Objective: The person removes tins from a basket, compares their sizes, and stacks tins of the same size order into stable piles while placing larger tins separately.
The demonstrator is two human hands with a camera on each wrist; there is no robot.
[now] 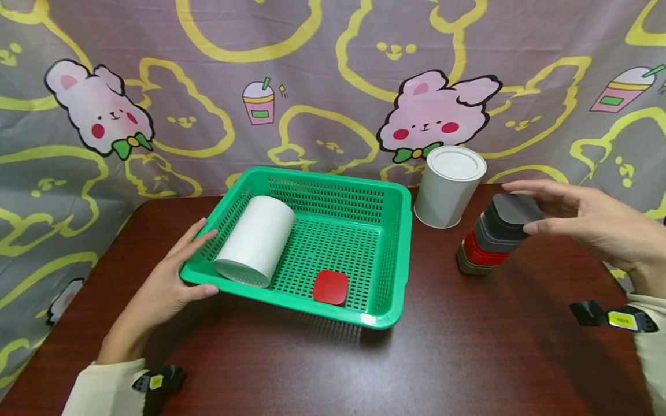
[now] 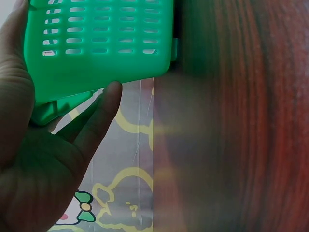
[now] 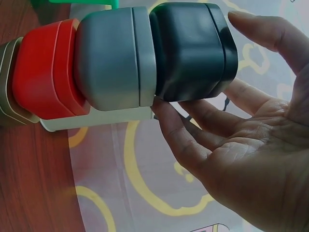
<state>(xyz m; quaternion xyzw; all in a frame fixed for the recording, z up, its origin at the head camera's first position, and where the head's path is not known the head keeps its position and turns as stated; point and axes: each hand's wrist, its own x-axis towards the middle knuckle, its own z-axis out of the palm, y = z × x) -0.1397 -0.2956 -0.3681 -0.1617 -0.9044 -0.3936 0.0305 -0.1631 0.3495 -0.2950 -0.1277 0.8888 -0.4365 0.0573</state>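
Observation:
My left hand (image 1: 171,274) is at the left front corner of a green plastic basket (image 1: 317,312), thumb at the front rim and straight fingers along the left side. A white cylinder (image 1: 262,231) lies on its side in the basket, near a red rounded-square piece (image 1: 330,283). My right hand (image 1: 588,216) is spread around the top of a stack of rounded-square boxes, thumb tip right at the black box (image 3: 193,50). Below the black one come a grey box (image 3: 113,60), a red box (image 3: 46,70) and a brownish box (image 1: 470,264) on the table.
A white cylindrical can (image 1: 450,185) stands upright between the basket and the stack. Behind the dark wooden table (image 1: 333,370) hangs a patterned cloth (image 1: 322,86) with rabbit drawings.

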